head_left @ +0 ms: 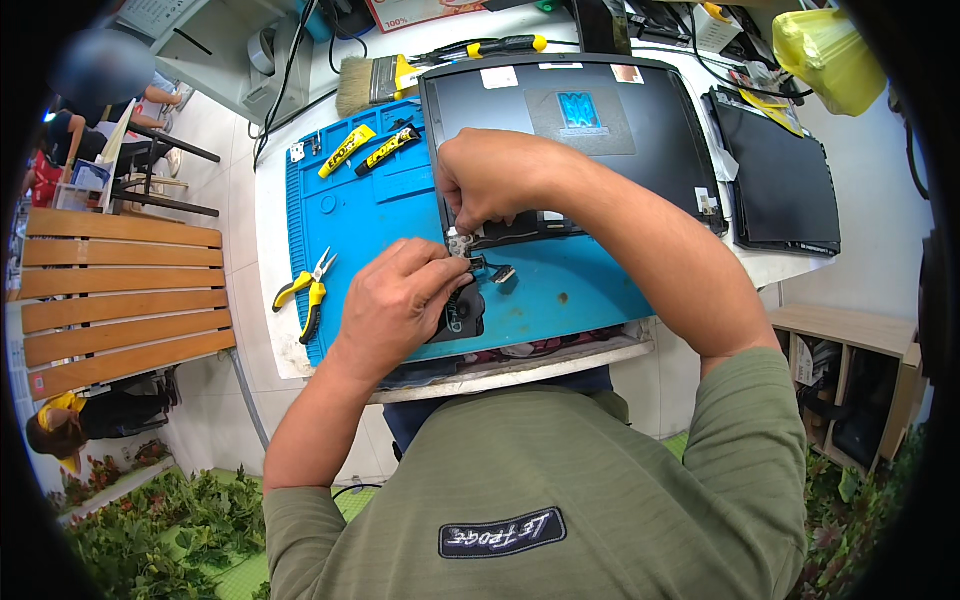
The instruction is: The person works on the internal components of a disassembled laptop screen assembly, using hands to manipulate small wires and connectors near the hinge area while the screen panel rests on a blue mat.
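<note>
1 laptop (600, 130) on blue mat (380, 210) | left hand (400, 300) grip clamped on small metal part (459, 243) | right hand (490, 180) grip pinching laptop edge | 1 pliers (308, 292) | 1 brush (375, 82) | 2 yellow-black tubes (347, 151)

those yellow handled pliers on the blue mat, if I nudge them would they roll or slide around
The pliers lie flat on their side on the blue mat, so they probably would not roll. The mat looks rubbery, so they would likely drag rather than glide. With metal jaws and coated handles, they are probably stiff and fairly heavy for their size. Both the left hand and right hand are busy elsewhere.
</note>
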`<action>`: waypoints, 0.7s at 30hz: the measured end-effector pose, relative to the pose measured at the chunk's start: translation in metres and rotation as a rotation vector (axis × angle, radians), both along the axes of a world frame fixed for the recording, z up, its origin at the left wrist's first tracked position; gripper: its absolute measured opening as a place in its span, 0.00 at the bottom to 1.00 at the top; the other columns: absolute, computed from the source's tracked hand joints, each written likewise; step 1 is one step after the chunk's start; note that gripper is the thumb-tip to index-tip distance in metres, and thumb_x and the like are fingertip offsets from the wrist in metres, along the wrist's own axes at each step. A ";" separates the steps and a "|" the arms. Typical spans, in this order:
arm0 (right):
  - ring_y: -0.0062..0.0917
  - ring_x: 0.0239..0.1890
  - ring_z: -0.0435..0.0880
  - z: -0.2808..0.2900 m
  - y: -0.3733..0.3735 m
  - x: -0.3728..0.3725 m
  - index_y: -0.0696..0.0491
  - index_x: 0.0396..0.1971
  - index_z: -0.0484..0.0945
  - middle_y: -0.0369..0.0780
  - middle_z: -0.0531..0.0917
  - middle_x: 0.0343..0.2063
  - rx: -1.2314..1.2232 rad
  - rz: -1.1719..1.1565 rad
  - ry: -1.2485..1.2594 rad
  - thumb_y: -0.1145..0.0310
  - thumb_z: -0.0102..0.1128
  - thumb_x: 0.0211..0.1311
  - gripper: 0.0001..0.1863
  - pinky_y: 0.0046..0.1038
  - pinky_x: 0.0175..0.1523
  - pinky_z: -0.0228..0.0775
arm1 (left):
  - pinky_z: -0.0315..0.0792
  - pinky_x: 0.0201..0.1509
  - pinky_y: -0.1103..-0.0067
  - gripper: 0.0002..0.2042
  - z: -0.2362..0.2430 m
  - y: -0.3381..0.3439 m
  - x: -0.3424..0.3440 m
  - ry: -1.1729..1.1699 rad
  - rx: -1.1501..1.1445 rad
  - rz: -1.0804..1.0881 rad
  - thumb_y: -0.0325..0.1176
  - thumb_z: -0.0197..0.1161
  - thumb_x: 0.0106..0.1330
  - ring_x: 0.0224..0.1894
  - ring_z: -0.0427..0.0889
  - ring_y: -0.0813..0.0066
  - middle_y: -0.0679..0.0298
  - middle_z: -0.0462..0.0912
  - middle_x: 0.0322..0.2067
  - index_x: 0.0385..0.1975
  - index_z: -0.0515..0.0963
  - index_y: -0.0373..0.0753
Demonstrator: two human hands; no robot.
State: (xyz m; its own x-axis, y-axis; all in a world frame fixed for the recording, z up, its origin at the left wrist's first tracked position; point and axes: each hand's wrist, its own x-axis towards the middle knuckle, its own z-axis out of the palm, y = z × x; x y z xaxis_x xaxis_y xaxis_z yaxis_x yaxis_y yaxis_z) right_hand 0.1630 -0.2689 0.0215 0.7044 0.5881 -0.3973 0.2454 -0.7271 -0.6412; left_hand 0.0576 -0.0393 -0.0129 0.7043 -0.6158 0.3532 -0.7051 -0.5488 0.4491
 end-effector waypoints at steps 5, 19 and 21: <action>0.29 0.24 0.93 0.000 0.004 0.003 0.59 0.30 0.92 0.43 0.92 0.23 -0.033 0.044 -0.021 0.71 0.85 0.58 0.09 0.35 0.30 0.85 | 0.85 0.45 0.66 0.11 -0.001 -0.001 0.000 -0.004 -0.011 0.004 0.28 0.84 0.65 0.43 0.92 0.58 0.60 0.93 0.42 0.46 0.95 0.41; 0.30 0.23 0.93 -0.002 0.007 0.009 0.60 0.30 0.93 0.44 0.92 0.23 -0.047 0.078 0.001 0.73 0.84 0.56 0.08 0.34 0.29 0.86 | 0.84 0.43 0.66 0.11 -0.002 -0.001 0.001 -0.008 -0.043 -0.007 0.25 0.84 0.64 0.41 0.91 0.58 0.60 0.92 0.40 0.45 0.94 0.39; 0.30 0.23 0.93 -0.001 0.009 0.009 0.61 0.30 0.92 0.44 0.92 0.23 -0.055 0.077 0.008 0.73 0.84 0.56 0.08 0.33 0.29 0.86 | 0.84 0.43 0.67 0.11 -0.002 -0.001 0.001 -0.010 -0.045 -0.005 0.25 0.84 0.64 0.41 0.91 0.58 0.59 0.92 0.40 0.46 0.94 0.39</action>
State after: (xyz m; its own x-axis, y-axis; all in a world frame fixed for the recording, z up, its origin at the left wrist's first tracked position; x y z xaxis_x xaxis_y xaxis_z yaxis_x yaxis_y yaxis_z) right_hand 0.1724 -0.2603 0.0209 0.6546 0.6180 -0.4354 0.2975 -0.7401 -0.6031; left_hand 0.0582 -0.0400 -0.0150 0.6975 -0.6026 0.3878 -0.7124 -0.5250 0.4657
